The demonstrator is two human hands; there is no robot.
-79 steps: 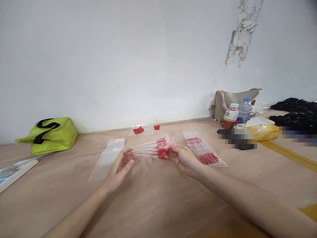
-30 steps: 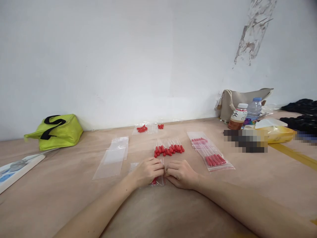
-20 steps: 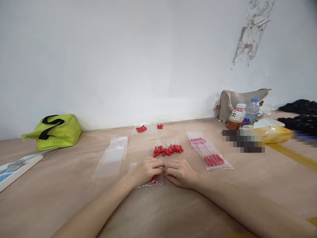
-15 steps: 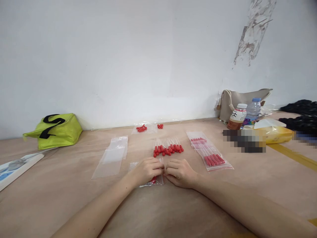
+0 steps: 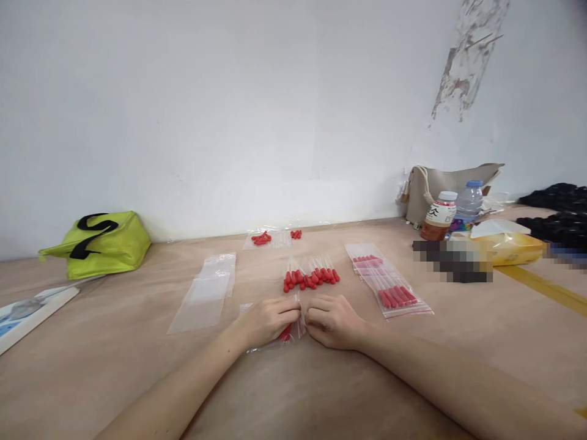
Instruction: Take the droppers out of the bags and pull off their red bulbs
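A clear zip bag (image 5: 298, 330) with something red inside lies on the table under my hands. My left hand (image 5: 271, 321) is closed on its edge near the zip end and covers much of it. At the same end, my right hand (image 5: 334, 321) is closed in a pinch on the bag's edge, its fingertips close to those of the left. Just beyond them lies a row of thin pale sticks with red ends (image 5: 312, 278). To the right, overlapping filled zip bags (image 5: 397, 296) hold more of these red-ended pieces. Flat unfilled bags (image 5: 202, 297) lie to the left.
Near the wall are a bag with red pieces (image 5: 262, 238) and a small red cluster (image 5: 296, 234). A lime-green pouch (image 5: 107, 244) stands at left. At right are a brown drink bottle (image 5: 439, 217), a water bottle (image 5: 468, 205), a beige bag (image 5: 416, 198) and a yellow tissue pack (image 5: 518, 249).
My left hand has shifted slightly left and down with the bag, and the gap between my hands is a little wider. My right hand stays almost in place.
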